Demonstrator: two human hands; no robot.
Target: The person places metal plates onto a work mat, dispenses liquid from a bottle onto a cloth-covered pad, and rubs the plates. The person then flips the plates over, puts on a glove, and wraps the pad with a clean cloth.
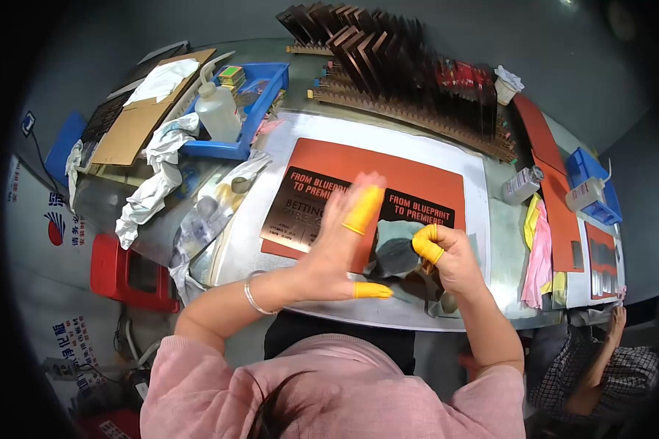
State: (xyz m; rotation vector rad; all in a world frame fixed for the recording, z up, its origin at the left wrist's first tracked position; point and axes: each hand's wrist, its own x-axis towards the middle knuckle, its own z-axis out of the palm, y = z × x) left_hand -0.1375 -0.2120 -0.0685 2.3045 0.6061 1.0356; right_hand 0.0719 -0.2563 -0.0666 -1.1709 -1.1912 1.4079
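Observation:
My left hand (337,238) is raised over the printed plate on the left, fingers stretched apart, with yellow finger cots on a finger and the thumb. My right hand (454,260), also wearing yellow cots, is closed on a grey-green cloth (397,257) with a large black patch. Beneath the hands lies an orange-red mat (388,157). On it are a dark plate with a coppery lower part (285,219) and a second dark plate (417,207), both lettered "FROM BLUEPRINT TO PREMIERE!". My left hand and the cloth partly hide them.
A rack of dark plates (410,66) stands at the back. To the left are a blue tray (282,77), a squeeze bottle (218,113) and crumpled cloths (157,186). On the right are a bottle (521,185) and a pink cloth (539,252). Another person's arm (600,362) shows lower right.

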